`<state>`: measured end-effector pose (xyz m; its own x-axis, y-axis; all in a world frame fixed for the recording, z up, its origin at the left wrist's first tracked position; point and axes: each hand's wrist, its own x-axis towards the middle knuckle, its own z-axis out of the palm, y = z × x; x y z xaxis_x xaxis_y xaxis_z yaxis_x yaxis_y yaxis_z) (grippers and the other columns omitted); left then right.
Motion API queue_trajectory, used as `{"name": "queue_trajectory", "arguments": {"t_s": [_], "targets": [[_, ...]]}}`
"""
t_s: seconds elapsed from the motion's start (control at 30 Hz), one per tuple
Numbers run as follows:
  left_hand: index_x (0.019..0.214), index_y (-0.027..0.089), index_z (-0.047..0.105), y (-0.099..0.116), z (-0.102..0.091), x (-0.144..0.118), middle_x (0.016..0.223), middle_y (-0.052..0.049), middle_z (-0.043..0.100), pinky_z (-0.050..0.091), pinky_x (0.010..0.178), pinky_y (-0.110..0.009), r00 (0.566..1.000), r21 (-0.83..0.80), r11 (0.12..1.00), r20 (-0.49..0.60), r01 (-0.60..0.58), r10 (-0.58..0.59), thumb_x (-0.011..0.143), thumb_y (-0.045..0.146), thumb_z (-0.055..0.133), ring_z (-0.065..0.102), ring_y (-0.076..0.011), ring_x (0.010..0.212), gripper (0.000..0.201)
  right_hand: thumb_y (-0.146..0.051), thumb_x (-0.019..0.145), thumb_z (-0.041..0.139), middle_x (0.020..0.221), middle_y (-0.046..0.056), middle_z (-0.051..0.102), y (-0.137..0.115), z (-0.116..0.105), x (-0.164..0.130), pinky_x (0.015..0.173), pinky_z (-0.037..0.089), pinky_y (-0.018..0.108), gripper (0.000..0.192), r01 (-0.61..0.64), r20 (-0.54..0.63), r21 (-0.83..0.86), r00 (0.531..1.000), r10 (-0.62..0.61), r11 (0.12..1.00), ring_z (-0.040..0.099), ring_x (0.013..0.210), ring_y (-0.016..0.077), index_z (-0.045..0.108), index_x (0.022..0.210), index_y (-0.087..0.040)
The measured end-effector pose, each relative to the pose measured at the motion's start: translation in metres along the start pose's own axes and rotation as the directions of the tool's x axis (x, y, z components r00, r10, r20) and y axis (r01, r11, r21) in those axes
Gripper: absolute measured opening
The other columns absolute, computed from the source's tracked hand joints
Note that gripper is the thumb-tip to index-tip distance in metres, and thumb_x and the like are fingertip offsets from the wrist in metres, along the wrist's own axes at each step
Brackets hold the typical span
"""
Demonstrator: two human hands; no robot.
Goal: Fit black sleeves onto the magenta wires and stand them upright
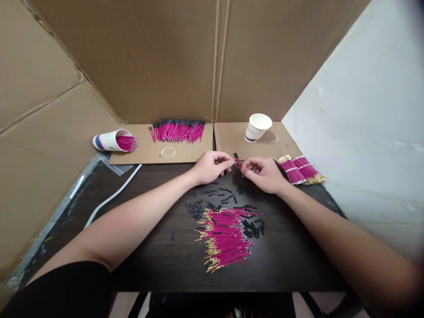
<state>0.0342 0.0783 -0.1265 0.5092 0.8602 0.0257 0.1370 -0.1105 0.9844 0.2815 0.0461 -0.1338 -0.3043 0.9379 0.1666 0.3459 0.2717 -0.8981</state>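
Observation:
Just beyond the loose parts, my two hands meet over the far side of the table. My right hand pinches a few pink wires that have black sleeves at their upper ends. My left hand is closed, thumb against forefinger, on a thin pink wire that runs toward the right fingertips; its tip is hidden by the fingers. Nearer me lies a spread pile of pink wires with gold ends on the left and silver ends on the right. Loose black sleeves are scattered over and around this pile.
A row of black-capped pink wires lies on cardboard. One paper cup is tipped over with pink wires inside; another cup stands upright. Rubber bands lie nearby. Tied wire bundles sit right. Cardboard walls enclose the back.

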Motion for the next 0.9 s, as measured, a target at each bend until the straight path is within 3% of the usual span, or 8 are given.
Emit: {"name": "queue_trajectory", "arguments": {"t_s": [0.17,0.33,0.43,0.67,0.9], "targets": [[0.11,0.01,0.08,0.0,0.001,0.001,0.084,-0.006,0.076,0.049,0.061,-0.024,1.0,-0.021,1.0,-0.015,0.015,-0.015,0.095,0.016,0.074,0.061,-0.0108,0.065,0.017,-0.053,0.091,0.082,0.078,0.005,0.071,-0.003,0.0,0.003,0.062,0.047,0.033,0.033,-0.03,-0.047,0.112,0.998,0.035,0.993,0.058,0.067,0.0179,0.075,0.087,-0.021],[0.099,0.011,0.083,0.001,0.003,0.0,0.083,-0.006,0.077,0.051,0.067,-0.027,0.999,0.043,0.998,-0.012,-0.037,0.037,0.094,0.026,0.084,0.063,-0.0125,0.07,0.016,-0.067,0.086,0.09,0.064,-0.003,0.055,-0.01,0.004,0.006,0.049,0.028,0.028,0.051,-0.129,-0.086,0.352,0.982,0.17,0.927,0.039,0.052,0.0115,0.069,0.089,-0.022],[0.099,0.013,0.086,0.0,0.003,-0.001,0.084,-0.007,0.079,0.05,0.068,-0.027,0.999,0.079,0.996,0.027,-0.049,0.047,0.094,0.033,0.086,0.064,-0.0138,0.071,0.021,-0.069,0.083,0.094,0.063,-0.004,0.056,-0.014,0.007,0.005,0.045,0.022,0.028,0.055,-0.19,-0.041,0.459,0.971,0.234,0.868,0.033,0.047,0.0092,0.065,0.089,-0.023],[0.105,0.017,0.092,0.0,0.0,-0.003,0.093,-0.01,0.085,0.056,0.075,-0.031,0.984,0.044,0.993,0.148,-0.11,0.103,0.095,0.04,0.087,0.072,-0.0182,0.08,0.025,-0.074,0.087,0.091,0.072,0.002,0.07,-0.02,0.016,0.001,0.04,0.025,0.028,0.057,-0.156,0.0,0.461,0.984,0.176,0.874,0.039,0.041,0.0085,0.065,0.089,-0.023],[0.094,0.015,0.089,0.004,-0.001,-0.006,0.081,-0.008,0.081,0.053,0.071,-0.029,0.977,0.101,0.987,0.186,-0.125,0.104,0.097,0.037,0.083,0.067,-0.0152,0.069,0.023,-0.074,0.088,0.091,0.073,0.001,0.07,-0.021,0.018,0.001,0.042,0.027,0.028,0.058,-0.144,0.001,0.478,0.987,0.164,0.867,0.041,0.043,0.0083,0.066,0.09,-0.022]]}}
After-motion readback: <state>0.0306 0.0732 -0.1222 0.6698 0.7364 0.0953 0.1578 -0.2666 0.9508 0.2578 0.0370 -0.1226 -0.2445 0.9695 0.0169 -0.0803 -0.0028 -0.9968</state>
